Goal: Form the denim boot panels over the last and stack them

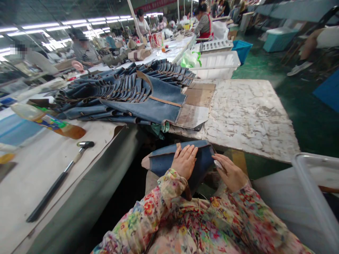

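So the left hand (184, 160) is flat, palm down, fingers stretched forward. The right hand (231, 173) sits just beside it, fingers loosely bent, pointing inward.

The dark blue denim panel with a tan backing edge (161, 160) lay curved beneath my flat left hand (184, 160), its right edge touching my right hand (230, 173).

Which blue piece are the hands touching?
The single blue denim piece nearest the camera, under the left hand, with the right hand at its edge. The others lie stacked in a pile on the table.
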The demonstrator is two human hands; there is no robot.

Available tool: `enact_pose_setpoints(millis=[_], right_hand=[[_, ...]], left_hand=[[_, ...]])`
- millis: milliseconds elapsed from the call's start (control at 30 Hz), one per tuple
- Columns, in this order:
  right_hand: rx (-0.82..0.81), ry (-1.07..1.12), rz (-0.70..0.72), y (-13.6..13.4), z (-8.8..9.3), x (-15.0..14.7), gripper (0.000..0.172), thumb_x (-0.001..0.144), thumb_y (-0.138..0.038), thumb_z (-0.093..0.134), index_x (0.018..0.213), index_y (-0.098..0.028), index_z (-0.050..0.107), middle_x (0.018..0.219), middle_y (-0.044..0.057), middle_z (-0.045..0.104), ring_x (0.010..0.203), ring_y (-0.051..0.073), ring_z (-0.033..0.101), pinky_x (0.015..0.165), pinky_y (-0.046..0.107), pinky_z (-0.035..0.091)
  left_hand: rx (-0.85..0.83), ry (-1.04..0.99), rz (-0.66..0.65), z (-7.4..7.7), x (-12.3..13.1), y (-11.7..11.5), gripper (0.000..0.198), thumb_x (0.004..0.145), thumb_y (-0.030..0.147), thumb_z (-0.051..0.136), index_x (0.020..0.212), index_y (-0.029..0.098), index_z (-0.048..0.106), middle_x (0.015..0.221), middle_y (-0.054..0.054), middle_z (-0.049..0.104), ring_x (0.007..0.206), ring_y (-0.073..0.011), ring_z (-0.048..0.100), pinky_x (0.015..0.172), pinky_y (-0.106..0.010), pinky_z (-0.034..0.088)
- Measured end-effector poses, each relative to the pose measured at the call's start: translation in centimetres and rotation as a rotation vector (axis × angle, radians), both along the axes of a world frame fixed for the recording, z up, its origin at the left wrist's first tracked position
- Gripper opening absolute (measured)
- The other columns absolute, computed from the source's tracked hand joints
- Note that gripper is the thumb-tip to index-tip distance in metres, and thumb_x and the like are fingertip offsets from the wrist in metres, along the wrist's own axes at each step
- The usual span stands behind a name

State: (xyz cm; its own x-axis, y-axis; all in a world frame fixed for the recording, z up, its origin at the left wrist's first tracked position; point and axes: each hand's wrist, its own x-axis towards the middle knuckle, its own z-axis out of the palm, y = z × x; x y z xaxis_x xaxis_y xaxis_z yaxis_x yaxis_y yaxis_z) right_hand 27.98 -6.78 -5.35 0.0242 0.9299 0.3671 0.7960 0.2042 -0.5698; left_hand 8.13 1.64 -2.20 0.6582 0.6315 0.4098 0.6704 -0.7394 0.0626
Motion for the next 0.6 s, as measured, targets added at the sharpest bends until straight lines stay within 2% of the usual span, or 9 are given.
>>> enact_pose_setpoints(millis=[233,433,600], right_hand=[[0.006,-0.012,0.011,0.1,0.1,0.0,0.033,0.084,-0.02,0.04,0.116,-0.022,0.049,0.121,0.006,0.052,0.107,0.015,0.053,0.091,0.028,0.046],[-0.011,0.002,0.029,-0.2,0.0,0.0,0.035,0.085,-0.02,0.039,0.119,-0.022,0.047,0.124,0.006,0.049,0.11,0.015,0.051,0.093,0.028,0.044],[-0.02,0.011,0.06,-0.2,-0.7,0.2,0.036,0.087,-0.024,0.039,0.122,-0.022,0.045,0.129,0.006,0.045,0.114,0.016,0.048,0.097,0.03,0.042]], left_hand=[[0.101,0.023,-0.004,-0.2,-0.4,-0.3,0.034,0.088,0.025,0.041,0.121,0.02,0.049,0.124,-0.004,0.053,0.117,-0.0164,0.044,0.103,-0.036,0.029],[-0.005,0.058,0.096,1.2,1.2,-0.6,0.028,0.086,0.021,0.044,0.111,0.02,0.055,0.107,-0.005,0.059,0.101,-0.0176,0.05,0.088,-0.034,0.038],[-0.052,0.179,0.044,1.4,3.5,-0.4,0.032,0.086,0.022,0.042,0.117,0.015,0.05,0.109,-0.007,0.057,0.103,-0.0191,0.048,0.089,-0.034,0.039]])
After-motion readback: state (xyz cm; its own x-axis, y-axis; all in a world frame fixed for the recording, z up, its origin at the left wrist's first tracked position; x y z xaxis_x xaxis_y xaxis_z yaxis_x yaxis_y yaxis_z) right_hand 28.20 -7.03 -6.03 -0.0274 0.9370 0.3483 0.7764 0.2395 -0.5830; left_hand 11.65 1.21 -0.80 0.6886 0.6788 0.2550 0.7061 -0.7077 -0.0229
